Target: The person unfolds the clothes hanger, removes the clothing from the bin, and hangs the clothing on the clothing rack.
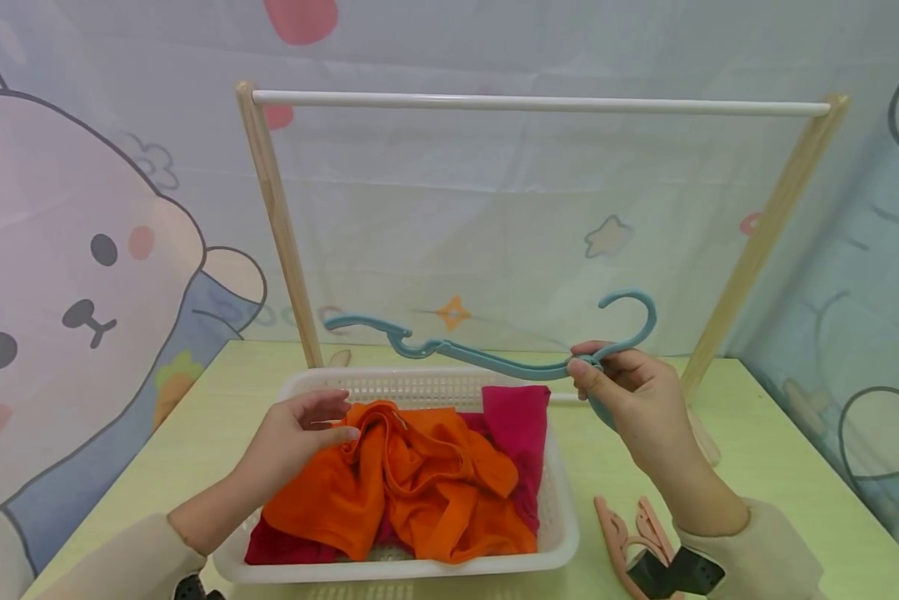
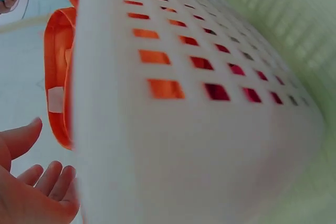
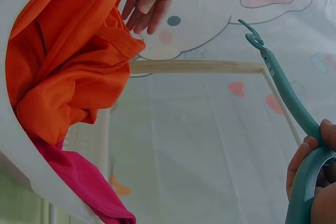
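One hanger (image 1: 494,361), right fingers (image 1: 631,361) pinching, left fingers (image 1: 323,402) parted

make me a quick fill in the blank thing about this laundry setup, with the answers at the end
1. The hand gripping the hanger is the person's ____ one.
2. In the basket, the top cloth, partly covering the magenta cloth, is ____.
3. The rail joining the wooden posts is ____.
4. In the head view, the basket stands to the ____ of the pink plastic item.

Missing words: right; orange; white; left.
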`<state>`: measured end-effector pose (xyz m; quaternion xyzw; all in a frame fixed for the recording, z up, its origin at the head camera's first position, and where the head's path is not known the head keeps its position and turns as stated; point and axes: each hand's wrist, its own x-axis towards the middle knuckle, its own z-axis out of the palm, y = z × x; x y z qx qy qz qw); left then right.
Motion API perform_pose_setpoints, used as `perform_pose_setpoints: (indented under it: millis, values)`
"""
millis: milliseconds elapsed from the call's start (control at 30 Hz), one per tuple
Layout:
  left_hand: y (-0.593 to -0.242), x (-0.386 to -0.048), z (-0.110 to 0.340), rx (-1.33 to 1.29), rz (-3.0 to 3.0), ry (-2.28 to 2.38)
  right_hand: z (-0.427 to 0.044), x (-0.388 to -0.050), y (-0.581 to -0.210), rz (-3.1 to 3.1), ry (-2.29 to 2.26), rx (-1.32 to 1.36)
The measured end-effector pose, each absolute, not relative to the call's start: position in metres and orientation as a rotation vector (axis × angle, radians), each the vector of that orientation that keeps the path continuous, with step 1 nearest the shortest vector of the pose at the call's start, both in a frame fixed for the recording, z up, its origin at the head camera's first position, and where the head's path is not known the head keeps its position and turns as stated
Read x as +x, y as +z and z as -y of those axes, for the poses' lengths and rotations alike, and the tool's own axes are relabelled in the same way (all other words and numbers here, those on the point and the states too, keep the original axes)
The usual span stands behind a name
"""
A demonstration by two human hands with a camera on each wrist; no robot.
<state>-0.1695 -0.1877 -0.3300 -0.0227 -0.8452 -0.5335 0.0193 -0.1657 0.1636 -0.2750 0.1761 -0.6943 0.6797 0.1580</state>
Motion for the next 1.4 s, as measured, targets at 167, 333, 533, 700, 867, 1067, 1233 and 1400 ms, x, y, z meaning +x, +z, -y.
perform_pose_setpoints:
  millis: [167, 333, 533, 700, 867, 1067, 1233, 1400]
  values:
    - [-0.338, -0.172, 0.189, -0.114, 2.660, -1.610, -0.165, -0.166, -0.277, 1.986, 1.959, 0.493]
    - [-0.345, -0.172, 0.190, -0.162, 2.700, -1.587, -0.166, -0.165, -0.277, 1.997, 1.949, 0.488]
    - [-0.350, -0.172, 0.191, -0.139, 2.765, -1.514, -0.166, -0.165, -0.279, 2.002, 1.938, 0.485]
    - [-0.353, -0.173, 0.193, -0.119, 2.808, -1.476, -0.166, -0.166, -0.281, 1.979, 1.952, 0.505]
    - [-0.356, -0.174, 0.193, -0.105, 2.840, -1.447, -0.166, -0.166, -0.283, 1.989, 1.934, 0.499]
    - [-0.356, -0.175, 0.197, -0.102, 2.834, -1.448, -0.167, -0.166, -0.284, 1.994, 1.944, 0.484]
    - [-0.347, -0.176, 0.199, -0.090, 2.812, -1.478, -0.167, -0.166, -0.284, 1.992, 1.946, 0.488]
    - [-0.333, -0.177, 0.203, -0.135, 2.781, -1.459, -0.167, -0.168, -0.286, 1.976, 1.960, 0.510]
